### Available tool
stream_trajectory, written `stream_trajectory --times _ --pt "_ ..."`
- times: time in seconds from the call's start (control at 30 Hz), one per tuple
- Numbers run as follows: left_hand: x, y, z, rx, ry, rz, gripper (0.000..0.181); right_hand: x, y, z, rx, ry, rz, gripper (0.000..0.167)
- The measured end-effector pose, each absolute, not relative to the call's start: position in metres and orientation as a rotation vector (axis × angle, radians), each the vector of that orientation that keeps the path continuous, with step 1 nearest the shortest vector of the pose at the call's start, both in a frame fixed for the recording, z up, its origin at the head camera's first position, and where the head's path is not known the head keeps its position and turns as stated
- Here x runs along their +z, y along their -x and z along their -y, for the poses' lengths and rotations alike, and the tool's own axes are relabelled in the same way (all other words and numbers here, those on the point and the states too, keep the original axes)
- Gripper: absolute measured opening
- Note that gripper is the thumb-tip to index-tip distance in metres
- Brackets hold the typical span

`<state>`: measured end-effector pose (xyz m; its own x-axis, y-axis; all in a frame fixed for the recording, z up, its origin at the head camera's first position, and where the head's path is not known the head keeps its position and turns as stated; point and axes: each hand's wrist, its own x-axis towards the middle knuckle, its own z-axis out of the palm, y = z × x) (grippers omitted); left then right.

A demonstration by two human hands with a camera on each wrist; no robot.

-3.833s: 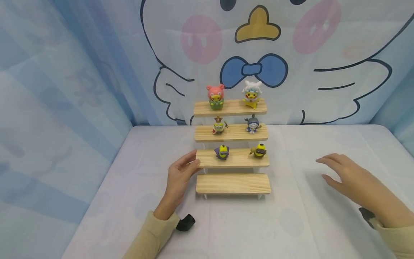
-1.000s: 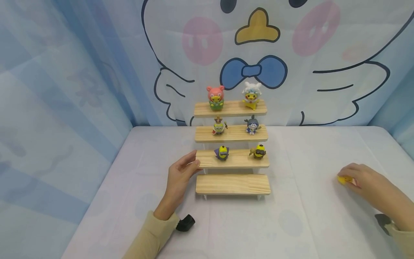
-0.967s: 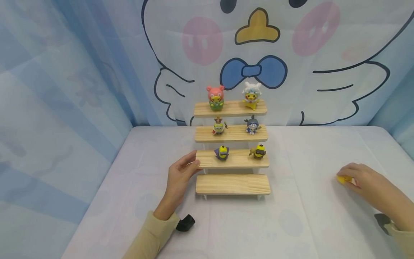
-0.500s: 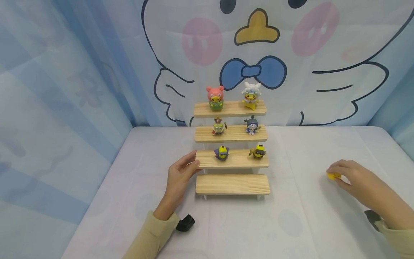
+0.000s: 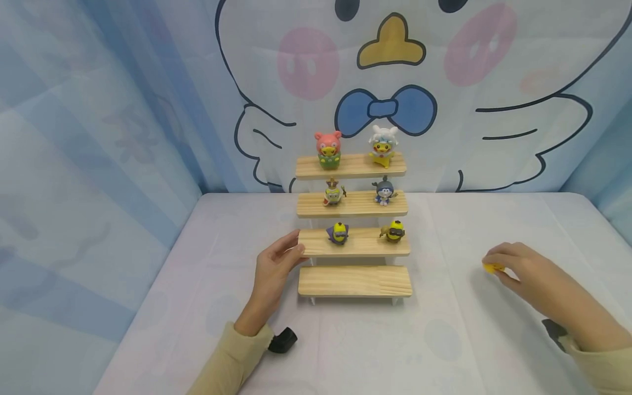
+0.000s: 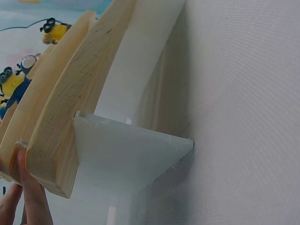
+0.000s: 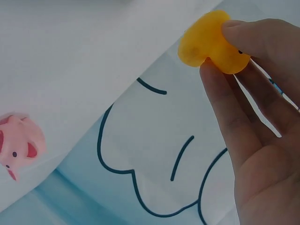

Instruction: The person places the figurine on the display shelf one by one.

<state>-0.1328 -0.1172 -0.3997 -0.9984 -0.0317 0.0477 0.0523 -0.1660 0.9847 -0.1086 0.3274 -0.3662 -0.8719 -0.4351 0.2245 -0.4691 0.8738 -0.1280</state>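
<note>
My left hand [image 5: 274, 274] grips the left end of a four-tier wooden display stand [image 5: 353, 282] at its second shelf from the bottom. In the left wrist view its fingers [image 6: 35, 201] touch the shelf's end. At the right, my right hand [image 5: 530, 277] pinches a small yellow rubber duck [image 7: 211, 42] between thumb and fingertips, above the tablecloth. Most of the duck's face is turned away or covered by the thumb. Two minion figures [image 5: 339, 233] stand on the shelf at my left hand; the bottom shelf bears nothing.
Higher shelves carry a crowned figure [image 5: 333, 193], a grey-hooded figure [image 5: 384, 192], a pink-hooded figure [image 5: 328, 149] and a white-hooded figure [image 5: 382, 146]. A pink pig toy [image 7: 21, 145] lies on the tablecloth in the right wrist view. A printed curtain [image 5: 385, 49] hangs behind the stand.
My right hand was without anything at first, then took hold of the yellow duck farther right and has carried it leftward. The left hand stays on the stand.
</note>
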Motion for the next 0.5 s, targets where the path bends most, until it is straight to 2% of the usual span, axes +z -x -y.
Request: stream_trajectory --times 0.5 --pt "-0.402 0.134 0.118 -2.367 0.043 1.986 0.043 -0.359 0.108 -0.308 0.271 -0.891 2.613 0.041"
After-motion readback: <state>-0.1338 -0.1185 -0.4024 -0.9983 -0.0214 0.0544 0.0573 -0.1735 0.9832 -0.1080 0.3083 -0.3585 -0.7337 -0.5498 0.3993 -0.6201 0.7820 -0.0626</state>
